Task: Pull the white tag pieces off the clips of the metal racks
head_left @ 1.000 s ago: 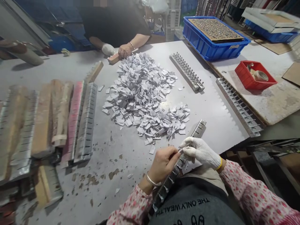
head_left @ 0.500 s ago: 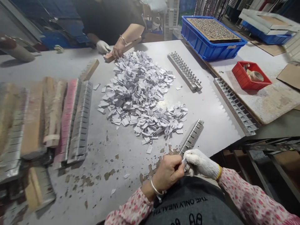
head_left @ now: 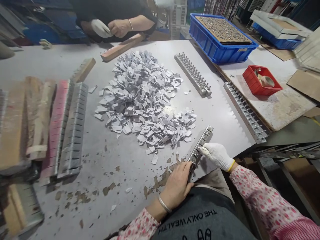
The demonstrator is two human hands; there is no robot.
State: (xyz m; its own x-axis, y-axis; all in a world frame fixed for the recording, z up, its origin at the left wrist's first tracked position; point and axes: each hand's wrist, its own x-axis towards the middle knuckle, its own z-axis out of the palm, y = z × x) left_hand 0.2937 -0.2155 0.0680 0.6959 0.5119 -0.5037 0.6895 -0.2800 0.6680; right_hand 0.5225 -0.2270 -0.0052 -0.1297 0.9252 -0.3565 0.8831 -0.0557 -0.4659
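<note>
A narrow slotted metal bar (head_left: 201, 142) lies slanted on the near edge of the table, in front of my body. My left hand (head_left: 177, 180), bare and with a bangle at the wrist, is closed over the near end of this bar. My right hand (head_left: 218, 156), in a white knit glove, has its fingertips pinched together at one of the slots in the bar's side. What sits between those fingertips is too small or hidden to make out. Beyond the bar spreads a large pile of small folded white paper pieces (head_left: 147, 103).
A metal bar with upright pins (head_left: 192, 74) lies behind, another slotted bar (head_left: 246, 113) at right. A blue crate (head_left: 222, 50) and red bin (head_left: 262, 83) stand right. Wooden and metal bars (head_left: 72, 130) line the left. Opposite, a co-worker's hands (head_left: 110, 28) are above a wooden bar (head_left: 122, 48).
My hands were together, pinching a small white piece. They have parted: my left is on the bar's near end, my right farther up its slots. The co-worker's hands have lifted off the wooden bar.
</note>
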